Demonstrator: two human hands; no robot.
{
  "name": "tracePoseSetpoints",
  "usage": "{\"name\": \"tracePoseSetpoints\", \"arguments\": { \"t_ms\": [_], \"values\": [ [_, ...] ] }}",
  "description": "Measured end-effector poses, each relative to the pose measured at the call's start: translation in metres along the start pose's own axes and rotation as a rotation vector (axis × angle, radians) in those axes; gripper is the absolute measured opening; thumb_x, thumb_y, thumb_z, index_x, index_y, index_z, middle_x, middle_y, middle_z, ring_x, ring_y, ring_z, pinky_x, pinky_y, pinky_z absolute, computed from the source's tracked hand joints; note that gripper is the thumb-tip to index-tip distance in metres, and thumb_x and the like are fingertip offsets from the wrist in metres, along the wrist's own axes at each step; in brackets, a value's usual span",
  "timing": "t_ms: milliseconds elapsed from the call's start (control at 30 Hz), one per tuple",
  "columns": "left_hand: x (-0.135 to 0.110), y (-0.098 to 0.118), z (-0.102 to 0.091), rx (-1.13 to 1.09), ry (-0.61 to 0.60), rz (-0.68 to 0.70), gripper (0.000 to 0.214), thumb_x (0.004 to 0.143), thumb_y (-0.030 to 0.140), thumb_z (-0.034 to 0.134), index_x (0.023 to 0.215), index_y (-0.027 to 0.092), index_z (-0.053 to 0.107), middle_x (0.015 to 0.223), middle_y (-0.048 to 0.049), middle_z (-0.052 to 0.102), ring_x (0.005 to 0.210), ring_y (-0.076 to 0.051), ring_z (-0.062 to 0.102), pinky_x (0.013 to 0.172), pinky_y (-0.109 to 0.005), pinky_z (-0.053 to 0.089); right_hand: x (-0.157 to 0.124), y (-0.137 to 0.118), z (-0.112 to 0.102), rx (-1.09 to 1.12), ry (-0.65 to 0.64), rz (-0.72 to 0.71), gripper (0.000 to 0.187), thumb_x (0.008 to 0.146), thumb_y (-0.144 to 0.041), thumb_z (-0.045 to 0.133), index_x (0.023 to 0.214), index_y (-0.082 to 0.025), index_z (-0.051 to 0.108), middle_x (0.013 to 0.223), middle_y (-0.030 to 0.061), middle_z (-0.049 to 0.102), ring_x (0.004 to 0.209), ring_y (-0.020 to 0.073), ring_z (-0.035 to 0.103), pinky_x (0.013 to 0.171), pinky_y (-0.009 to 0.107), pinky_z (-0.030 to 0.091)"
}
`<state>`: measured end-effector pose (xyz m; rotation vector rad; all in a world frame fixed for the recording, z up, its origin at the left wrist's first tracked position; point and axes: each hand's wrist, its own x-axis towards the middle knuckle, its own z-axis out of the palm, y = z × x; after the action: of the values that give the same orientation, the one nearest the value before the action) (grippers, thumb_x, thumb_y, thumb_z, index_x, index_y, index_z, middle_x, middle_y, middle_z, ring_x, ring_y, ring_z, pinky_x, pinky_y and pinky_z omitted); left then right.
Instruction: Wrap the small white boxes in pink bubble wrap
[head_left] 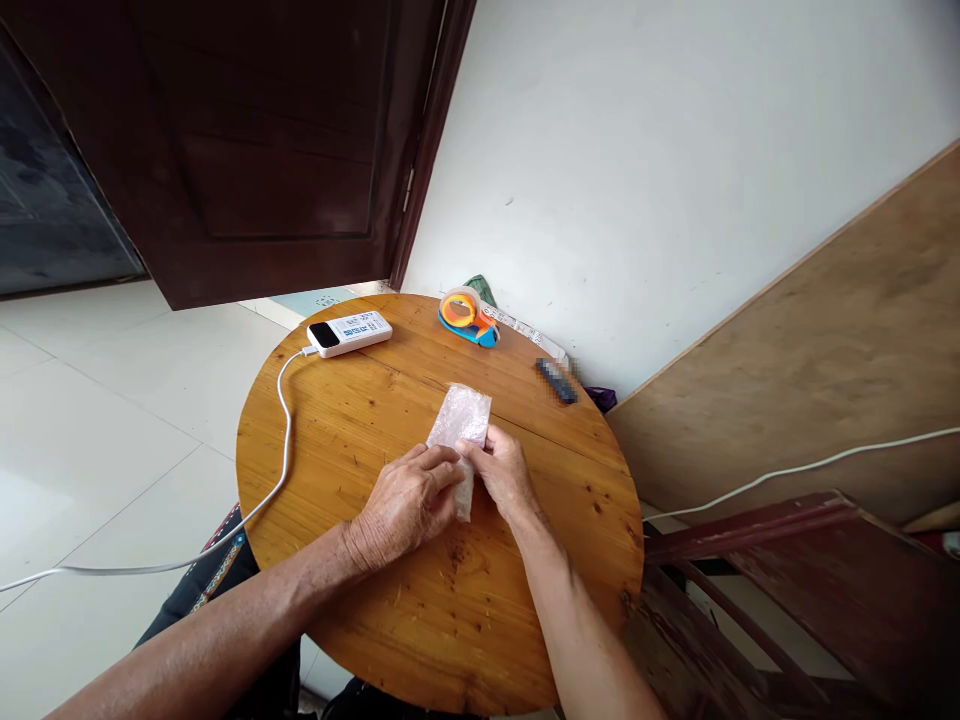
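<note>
A flat, whitish bubble-wrap packet (460, 412) is between my hands over the middle of the round wooden table (322, 440). My right hand (507, 474) pinches its right edge, thumb on top and fingers behind. From the left, my left hand (412, 496) has its fingers curled onto the lower part of the packet, closed against it. Both hands partly cover the packet's lower half, and its bottom end shows below the left fingers. Whatever the wrap may contain cannot be made out.
A tape dispenser (469, 316) with orange and blue parts stands at the far edge. Right of it lies a dark, partly blurred object (556, 381). A white device (349, 333) sits back left, its white cable (286, 440) running off the left edge. A wall (600, 180) rises behind.
</note>
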<state>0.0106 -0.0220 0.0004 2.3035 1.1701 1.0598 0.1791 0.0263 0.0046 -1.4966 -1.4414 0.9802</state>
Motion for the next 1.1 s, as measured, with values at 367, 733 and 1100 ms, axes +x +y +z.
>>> {"name": "tracePoseSetpoints", "arguments": {
  "t_ms": [367,733,1100],
  "values": [
    [0.000,-0.001,0.007,-0.021,0.068,-0.182,0.015,0.078,0.017,0.060,0.091,0.022,0.067,0.107,-0.0062,0.061,0.087,-0.020,0.060,0.078,-0.033,0.053,-0.031,-0.020,-0.009,-0.105,0.016,-0.159,0.020,0.077,-0.032,0.062,0.083,-0.016,0.073,0.076,0.0016,0.071,0.071,0.0183,0.061,0.068,0.028,0.049],
    [0.002,-0.018,0.002,-0.347,0.060,-0.134,0.039,0.068,0.022,0.074,0.104,0.019,0.061,0.136,-0.0139,0.050,0.122,-0.029,0.052,0.100,-0.044,0.046,-0.074,-0.020,-0.021,-0.361,-0.143,-0.515,0.029,0.086,-0.023,0.058,0.112,-0.023,0.070,0.119,0.0089,0.066,0.112,0.0232,0.062,0.101,0.037,0.048],
    [0.005,-0.014,-0.005,-0.609,0.024,-0.283,0.015,0.073,0.025,0.064,0.085,0.017,0.061,0.089,-0.0031,0.067,0.081,-0.017,0.061,0.073,-0.028,0.051,-0.070,-0.006,0.000,-0.424,0.069,-0.566,0.023,0.083,-0.021,0.064,0.106,-0.023,0.068,0.112,0.0097,0.066,0.105,0.0244,0.061,0.095,0.038,0.049]
  ]
}}
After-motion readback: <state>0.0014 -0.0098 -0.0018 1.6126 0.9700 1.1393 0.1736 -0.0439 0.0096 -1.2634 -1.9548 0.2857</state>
